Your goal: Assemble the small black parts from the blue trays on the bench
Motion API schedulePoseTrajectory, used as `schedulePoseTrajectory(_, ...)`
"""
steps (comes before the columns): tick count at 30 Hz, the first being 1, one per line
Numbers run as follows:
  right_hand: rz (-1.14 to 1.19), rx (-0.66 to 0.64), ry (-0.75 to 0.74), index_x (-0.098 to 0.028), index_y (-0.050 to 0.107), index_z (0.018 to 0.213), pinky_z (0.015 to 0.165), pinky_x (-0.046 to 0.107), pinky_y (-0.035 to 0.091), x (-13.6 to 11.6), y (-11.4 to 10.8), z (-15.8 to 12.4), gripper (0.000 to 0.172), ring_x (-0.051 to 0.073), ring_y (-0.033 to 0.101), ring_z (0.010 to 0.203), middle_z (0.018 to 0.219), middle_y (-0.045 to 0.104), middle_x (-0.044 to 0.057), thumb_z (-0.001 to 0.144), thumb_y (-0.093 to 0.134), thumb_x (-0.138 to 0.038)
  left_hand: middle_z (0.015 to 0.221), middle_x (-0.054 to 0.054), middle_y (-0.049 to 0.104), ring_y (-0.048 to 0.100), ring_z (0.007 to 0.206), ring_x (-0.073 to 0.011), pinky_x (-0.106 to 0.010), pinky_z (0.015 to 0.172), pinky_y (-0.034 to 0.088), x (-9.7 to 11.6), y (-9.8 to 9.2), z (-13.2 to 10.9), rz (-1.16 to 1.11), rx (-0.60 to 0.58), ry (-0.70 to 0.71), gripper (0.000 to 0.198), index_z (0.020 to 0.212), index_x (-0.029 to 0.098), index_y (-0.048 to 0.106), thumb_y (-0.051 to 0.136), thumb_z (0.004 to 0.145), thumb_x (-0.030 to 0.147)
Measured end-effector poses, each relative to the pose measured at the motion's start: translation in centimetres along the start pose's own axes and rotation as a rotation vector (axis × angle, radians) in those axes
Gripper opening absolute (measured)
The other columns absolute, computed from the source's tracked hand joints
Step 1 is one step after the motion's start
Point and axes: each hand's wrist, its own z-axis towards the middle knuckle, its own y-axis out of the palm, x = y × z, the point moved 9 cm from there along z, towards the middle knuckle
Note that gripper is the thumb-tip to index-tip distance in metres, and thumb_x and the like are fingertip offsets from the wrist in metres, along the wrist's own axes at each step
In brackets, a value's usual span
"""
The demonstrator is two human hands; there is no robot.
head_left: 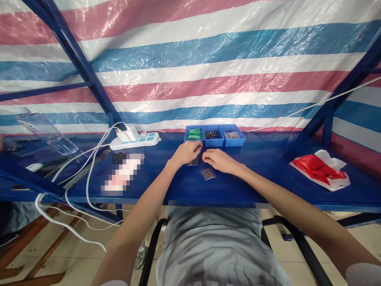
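Note:
My left hand point(187, 153) is over the blue table, its fingers curled in just in front of the left bin. Partly beneath it lies a small clear plastic bag point(194, 162) with something small and brassy inside. My right hand point(219, 159) is close by on the right, with thumb and fingers drawn together; whatever either hand pinches is hidden. Nearer my body, a second small clear bag point(208, 173) lies flat with a few thin screw-like pieces in it. Behind the hands stand three joined blue bins: green packets point(195, 134), small dark metallic parts point(211, 135), and pale clear bags point(232, 135).
On the left are a white power strip point(139, 141) with chargers and cables, a pixelated flat item point(123, 172), and a tilted plastic bottle point(49, 133). A red and white plastic package point(321, 170) lies right. Blue frame posts and a striped tarp point(208, 83) enclose the table.

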Motion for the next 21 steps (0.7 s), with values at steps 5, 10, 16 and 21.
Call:
schedulePoseTrajectory(5, -0.027, -0.01, -0.012, -0.02, 0.069, 0.095, 0.079, 0.028, 0.043, 0.3, 0.3, 0.0, 0.019, 0.02, 0.063, 0.095, 0.101, 0.067, 0.007, 0.099, 0.051, -0.013, 0.093, -0.002, 0.072, 0.065, 0.078, -0.0188, -0.026, 0.062, 0.038, 0.0, 0.0, -0.1, 0.013, -0.004, -0.01, 0.021, 0.107, 0.024, 0.067, 0.048, 0.097, 0.026)
schedulePoseTrajectory(10, -0.051, -0.016, 0.004, -0.021, 0.071, 0.097, 0.081, 0.028, 0.045, 0.7, 0.5, 0.0, 0.02, 0.02, 0.064, 0.097, 0.104, 0.067, 0.007, 0.098, 0.051, -0.013, 0.091, -0.002, 0.071, 0.064, 0.078, -0.0184, -0.027, 0.061, 0.037, 0.0, -0.2, -0.1, 0.005, -0.003, -0.007, 0.02, 0.104, 0.024, 0.066, 0.048, 0.097, 0.026)
schedulePoseTrajectory(16, 0.004, 0.091, 0.081, -0.021, 0.071, 0.094, 0.082, 0.028, 0.046, 2.0, -0.1, 0.1, 0.02, 0.019, 0.066, 0.091, 0.1, 0.069, 0.006, 0.095, 0.055, -0.01, 0.078, 0.0, 0.067, 0.062, 0.074, -0.0177, -0.026, 0.06, 0.037, -0.2, 0.4, 0.0, -0.034, -0.049, -0.01, 0.017, 0.103, 0.024, 0.067, 0.054, 0.092, 0.025)
schedulePoseTrajectory(21, 0.098, 0.254, 0.118, -0.02, 0.072, 0.094, 0.08, 0.028, 0.046, 3.0, -1.4, 0.1, 0.018, 0.018, 0.065, 0.084, 0.092, 0.071, 0.005, 0.093, 0.057, -0.009, 0.081, 0.0, 0.065, 0.06, 0.075, -0.0159, -0.025, 0.065, 0.04, 1.3, 0.6, 0.0, -0.1, -0.065, 0.09, 0.012, 0.095, 0.022, 0.067, 0.059, 0.09, 0.029)
